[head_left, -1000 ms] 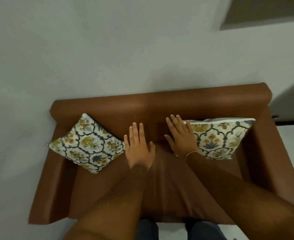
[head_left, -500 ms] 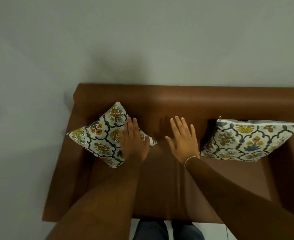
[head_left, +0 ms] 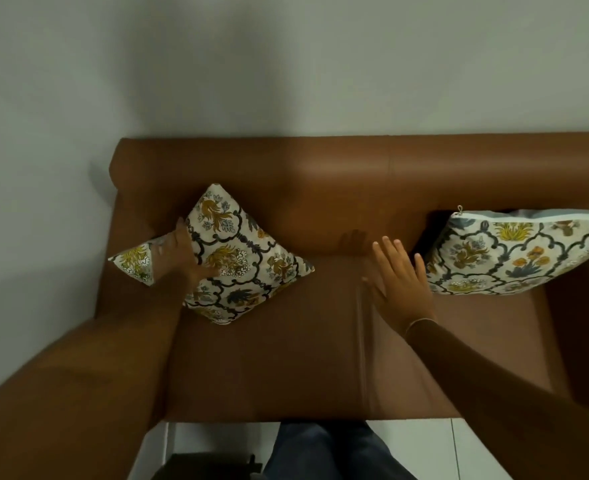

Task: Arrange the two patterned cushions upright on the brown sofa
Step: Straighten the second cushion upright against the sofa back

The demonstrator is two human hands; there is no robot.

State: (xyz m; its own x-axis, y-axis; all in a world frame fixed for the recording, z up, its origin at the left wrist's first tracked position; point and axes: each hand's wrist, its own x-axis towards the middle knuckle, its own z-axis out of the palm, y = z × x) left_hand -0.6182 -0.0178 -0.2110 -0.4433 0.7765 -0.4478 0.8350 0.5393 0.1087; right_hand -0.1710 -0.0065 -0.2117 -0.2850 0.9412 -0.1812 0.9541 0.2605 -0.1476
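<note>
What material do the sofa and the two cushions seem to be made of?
The sofa looks like brown leather or a faux leather: smooth, with a soft sheen along the backrest and fine creases on the seat. The left cushion and right cushion look like matte woven fabric, probably cotton, with a printed floral pattern; the right one shows a zip pull at its corner.

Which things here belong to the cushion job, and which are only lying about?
Belong to the job:
- left cushion, under the left hand
- right cushion, leaning on the backrest
- brown sofa
- right hand, open above the seat

Only lying about:
- dark object on the floor
- grey wall
</note>
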